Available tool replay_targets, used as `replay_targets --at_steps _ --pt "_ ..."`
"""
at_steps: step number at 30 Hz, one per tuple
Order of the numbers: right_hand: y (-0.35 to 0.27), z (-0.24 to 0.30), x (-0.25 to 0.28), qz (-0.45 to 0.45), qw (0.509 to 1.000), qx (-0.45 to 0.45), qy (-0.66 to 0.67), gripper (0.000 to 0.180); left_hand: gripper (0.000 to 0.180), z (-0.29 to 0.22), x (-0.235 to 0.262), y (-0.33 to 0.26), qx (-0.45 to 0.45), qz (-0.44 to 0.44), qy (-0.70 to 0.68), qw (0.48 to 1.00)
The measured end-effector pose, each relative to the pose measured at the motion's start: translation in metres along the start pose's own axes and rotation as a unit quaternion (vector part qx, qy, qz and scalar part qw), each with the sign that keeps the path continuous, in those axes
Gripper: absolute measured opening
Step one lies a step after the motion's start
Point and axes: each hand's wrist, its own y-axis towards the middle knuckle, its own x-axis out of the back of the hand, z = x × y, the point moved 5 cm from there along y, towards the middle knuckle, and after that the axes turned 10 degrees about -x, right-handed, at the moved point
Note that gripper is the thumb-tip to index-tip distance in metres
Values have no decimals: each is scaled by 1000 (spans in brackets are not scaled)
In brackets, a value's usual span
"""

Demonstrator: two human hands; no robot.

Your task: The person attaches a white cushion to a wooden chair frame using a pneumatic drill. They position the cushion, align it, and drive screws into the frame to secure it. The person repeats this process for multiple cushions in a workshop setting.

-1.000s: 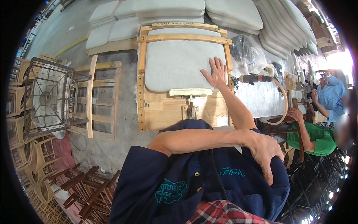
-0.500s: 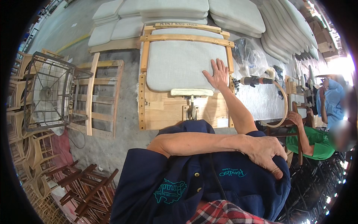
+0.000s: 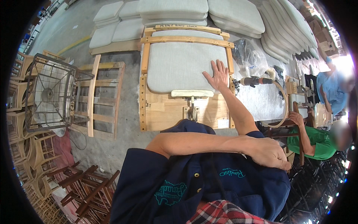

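Observation:
My right hand point(image 3: 217, 75) lies flat with fingers spread on the right part of a light grey upholstered seat cushion point(image 3: 179, 67). The cushion sits in a wooden jig point(image 3: 186, 39), whose bars cross its far end. A padded clamp bar point(image 3: 192, 93) presses against its near edge. Across my chest reaches my left arm. My left hand point(image 3: 266, 153) is closed, knuckles bent, against the right shoulder of my dark blue shirt point(image 3: 223, 190); whether its fingers pinch cloth is hidden. Right of the jig lies a power driver point(image 3: 255, 81) with a hose.
Stacks of grey cushions point(image 3: 173, 9) stand beyond the jig. On the left are a wooden pallet point(image 3: 100, 99), a caged fan point(image 3: 48, 93) and chair frames point(image 3: 87, 190). Two people, in a green shirt point(image 3: 317, 140) and a blue shirt point(image 3: 332, 89), are at the right.
My left hand's fingers have curled in on my right shoulder, where they were stretched out before. My right hand stays on the cushion. The person in blue has shifted their arms.

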Motion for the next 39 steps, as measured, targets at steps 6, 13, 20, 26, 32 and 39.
replay_targets --at_steps 6,13,20,26,32,39 --pt "2 0 -1 -7 1000 2 2 91 71 -39 -7 14 -12 39 -10 999" --pt "1 1 1 -2 1000 0 -4 91 84 -36 -9 15 11 108 11 994" --pt "0 1 3 9 1000 -5 -10 92 75 -23 -10 14 -71 -15 -59 996" --pt "0 3 2 7 1000 -2 -1 92 57 -26 -11 15 -140 -49 -82 986" --pt "-1 0 3 4 1000 -1 -4 92 49 -34 -11 14 -155 -34 -85 984" --pt "-1 3 5 7 1000 -4 -1 90 68 -14 -18 10 -87 -30 -53 994"
